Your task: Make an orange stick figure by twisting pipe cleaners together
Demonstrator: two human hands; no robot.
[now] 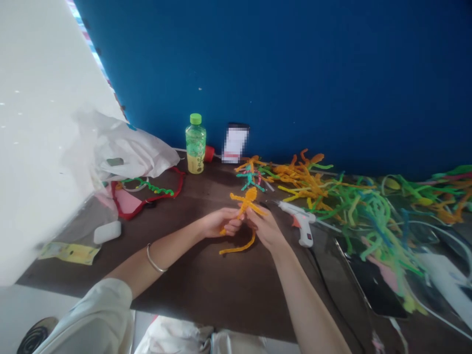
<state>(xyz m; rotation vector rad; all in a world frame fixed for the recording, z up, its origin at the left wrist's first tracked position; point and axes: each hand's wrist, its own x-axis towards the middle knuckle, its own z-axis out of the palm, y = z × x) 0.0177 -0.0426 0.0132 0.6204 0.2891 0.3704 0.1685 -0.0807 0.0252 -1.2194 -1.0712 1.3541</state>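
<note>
Both hands pinch the orange pipe-cleaner figure [248,199], my left hand [221,221] and right hand [266,228] at each side, its long body pointing away from me.

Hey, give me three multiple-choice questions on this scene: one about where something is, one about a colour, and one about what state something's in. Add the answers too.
1. Where is the hot glue gun?
A) To the right of the right hand
B) On the floor
C) In the person's lap

2. What colour is the pipe-cleaner figure being held?
A) Blue
B) Orange
C) White

3. How is the plastic bottle positioned?
A) Lying on its side
B) Upside down
C) Upright

Answers:
1. A, the gun lies just right of that hand.
2. B, its twisted limbs show orange.
3. C, it stands on its base.
</note>
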